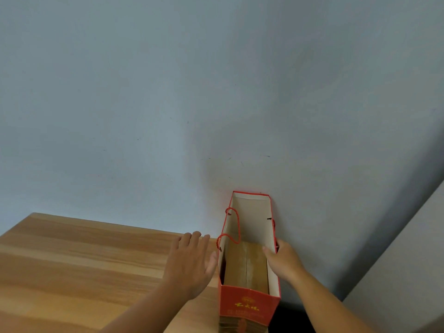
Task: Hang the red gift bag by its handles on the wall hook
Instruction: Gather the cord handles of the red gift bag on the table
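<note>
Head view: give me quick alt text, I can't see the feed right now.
A red gift bag stands open at the right end of a wooden table, against a pale wall. The right hand grips its right rim; the left hand is open beside its left side. No hook is visible.

Red bag [248, 306], gold lettering

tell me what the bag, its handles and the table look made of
Bag: stiff paper or card, red print outside, plain off-white inside, holding sharp creases. Handles: twisted red cord, seemingly knotted through holes. Table: wood or wood-look laminate, matte, with streaky grain; which one is unclear.
</note>
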